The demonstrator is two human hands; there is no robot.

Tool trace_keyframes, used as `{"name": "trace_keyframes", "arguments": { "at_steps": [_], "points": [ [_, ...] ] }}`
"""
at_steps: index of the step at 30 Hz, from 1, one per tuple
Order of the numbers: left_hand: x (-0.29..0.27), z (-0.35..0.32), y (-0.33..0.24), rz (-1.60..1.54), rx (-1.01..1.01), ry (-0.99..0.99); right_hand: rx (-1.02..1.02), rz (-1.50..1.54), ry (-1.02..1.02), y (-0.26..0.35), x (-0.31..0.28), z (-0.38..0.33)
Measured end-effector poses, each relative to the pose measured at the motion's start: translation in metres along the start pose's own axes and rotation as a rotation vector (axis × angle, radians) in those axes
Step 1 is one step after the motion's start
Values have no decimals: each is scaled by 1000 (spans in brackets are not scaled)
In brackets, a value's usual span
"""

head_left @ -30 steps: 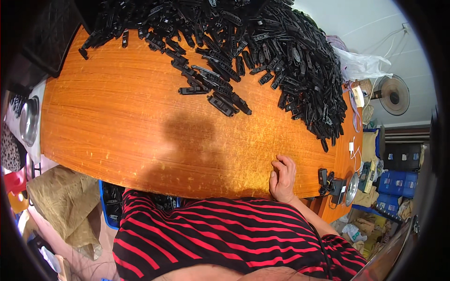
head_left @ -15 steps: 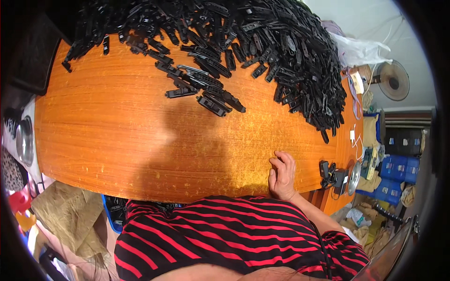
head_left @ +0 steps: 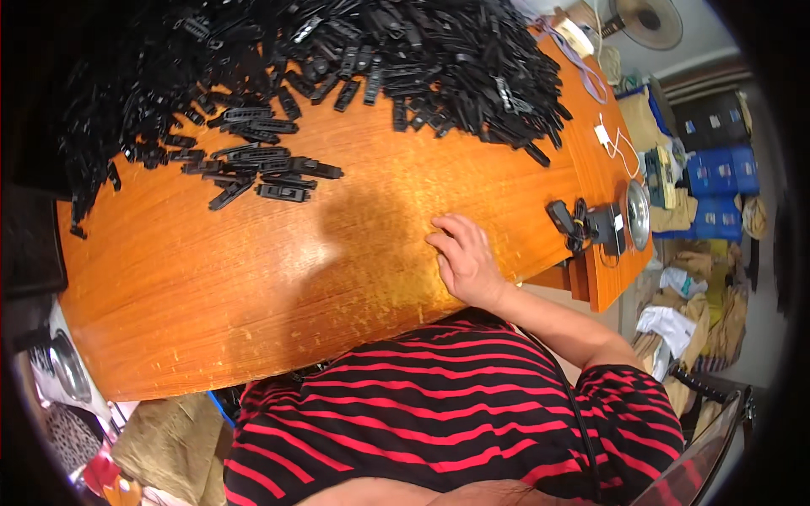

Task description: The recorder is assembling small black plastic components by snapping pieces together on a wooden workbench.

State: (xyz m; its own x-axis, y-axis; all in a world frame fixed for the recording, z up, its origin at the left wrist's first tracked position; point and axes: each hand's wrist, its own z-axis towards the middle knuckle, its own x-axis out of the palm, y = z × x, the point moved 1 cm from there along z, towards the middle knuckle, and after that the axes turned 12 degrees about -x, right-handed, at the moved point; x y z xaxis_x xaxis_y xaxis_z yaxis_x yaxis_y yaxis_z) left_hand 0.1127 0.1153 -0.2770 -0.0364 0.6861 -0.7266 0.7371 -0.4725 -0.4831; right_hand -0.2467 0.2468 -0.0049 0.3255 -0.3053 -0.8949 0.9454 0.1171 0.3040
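Note:
My right hand (head_left: 464, 260) rests on the orange-brown wooden table (head_left: 211, 320), close to its front edge. The fingers are slightly curled and apart, with nothing visible in them. Ahead and to the left of it lies a small cluster of long, narrow black plastic pieces (head_left: 283, 192), some overlapping. Behind these, a big heap of similar black pieces (head_left: 472, 76) spreads across the far side of the table. My left hand is out of view.
On the right are a black power adapter (head_left: 604, 228) with its cable, a round metal dish (head_left: 638, 215) and a white cable (head_left: 620, 148). A fan (head_left: 645, 21) and blue boxes (head_left: 713, 173) stand beyond. Brown cloth or sacking (head_left: 169, 447) is at lower left.
The whole view has turned and shifted, so the heap and table sit differently in it. My right hand now shows higher and further left, still with its fingers apart.

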Motion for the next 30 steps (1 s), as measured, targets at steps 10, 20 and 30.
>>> {"name": "trace_keyframes", "arguments": {
  "at_steps": [10, 20, 30],
  "points": [
    [-42, -43, -31, 171, -51, 58, -8, 74, -109, -6, 0, -6],
    [-138, -100, -142, -45, -107, 230, 91, 420, -618, -52, -164, 24],
    [-221, -76, -233, -724, -126, 415, -368, 509, -759, -68, -274, 10]
  ]
}}
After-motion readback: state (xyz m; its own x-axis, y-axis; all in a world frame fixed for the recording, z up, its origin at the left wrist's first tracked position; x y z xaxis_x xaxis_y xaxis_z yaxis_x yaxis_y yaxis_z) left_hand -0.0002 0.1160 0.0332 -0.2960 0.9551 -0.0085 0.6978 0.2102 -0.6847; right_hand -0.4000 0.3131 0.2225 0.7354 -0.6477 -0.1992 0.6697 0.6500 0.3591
